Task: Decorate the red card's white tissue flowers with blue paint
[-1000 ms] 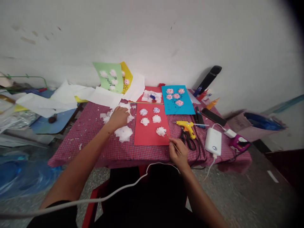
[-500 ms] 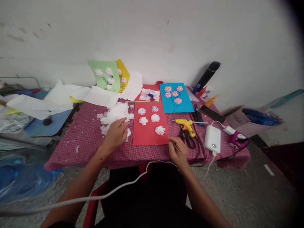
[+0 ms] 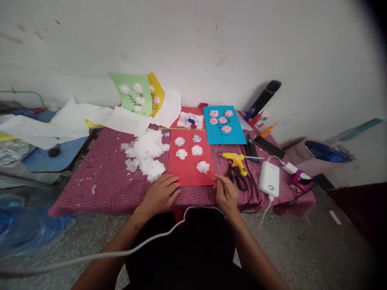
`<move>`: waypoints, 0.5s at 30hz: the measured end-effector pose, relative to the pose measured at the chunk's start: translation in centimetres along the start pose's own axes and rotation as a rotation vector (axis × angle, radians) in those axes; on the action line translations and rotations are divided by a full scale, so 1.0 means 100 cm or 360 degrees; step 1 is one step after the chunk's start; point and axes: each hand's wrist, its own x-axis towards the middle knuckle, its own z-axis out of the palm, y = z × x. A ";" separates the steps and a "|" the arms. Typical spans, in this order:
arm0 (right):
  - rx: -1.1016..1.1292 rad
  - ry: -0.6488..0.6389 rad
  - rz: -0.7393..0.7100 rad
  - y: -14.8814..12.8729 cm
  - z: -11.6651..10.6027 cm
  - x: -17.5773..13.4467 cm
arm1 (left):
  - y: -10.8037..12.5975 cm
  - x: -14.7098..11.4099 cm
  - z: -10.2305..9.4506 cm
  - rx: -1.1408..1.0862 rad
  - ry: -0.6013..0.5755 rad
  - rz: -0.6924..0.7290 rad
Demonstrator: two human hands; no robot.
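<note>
A red sheet of paper [image 3: 190,173] lies in front of me, with several puffy white paper flowers [image 3: 202,167] on it; the two at the back have bluish specks. My left hand [image 3: 161,193] rests with outstretched fingers on the sheet's lower left corner. Beside the lower right corner, my right hand [image 3: 227,196] is closed around a thin stick [image 3: 224,186], most of which the fingers hide. Left of the sheet spreads a heap of white tissue paper pieces [image 3: 148,147], apart from my left hand.
A yellow glue gun [image 3: 237,158] lies over black scissors [image 3: 242,183] at the right, near a white power bank [image 3: 269,178] with cables. Behind stand a blue flower card [image 3: 223,139] and a stained tissue [image 3: 184,121]. A white cable [image 3: 169,230] crosses my lap.
My left hand has moved from the tissue heap to the red sheet's lower left corner. My right hand has drawn the stick back from the front flower.
</note>
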 end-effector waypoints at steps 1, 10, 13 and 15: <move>-0.0007 -0.0014 -0.0010 0.000 0.000 0.000 | 0.000 0.000 0.000 -0.0005 0.0000 0.0002; -0.0148 -0.0061 -0.0100 -0.007 -0.002 0.007 | 0.028 0.037 -0.004 0.0017 0.0015 0.0307; -0.0150 -0.0072 -0.0051 -0.006 -0.004 0.005 | 0.041 0.063 0.006 0.0109 -0.0049 0.0660; -0.0132 -0.0064 0.0013 -0.006 -0.004 0.004 | 0.046 0.077 0.017 0.0087 -0.0086 0.0945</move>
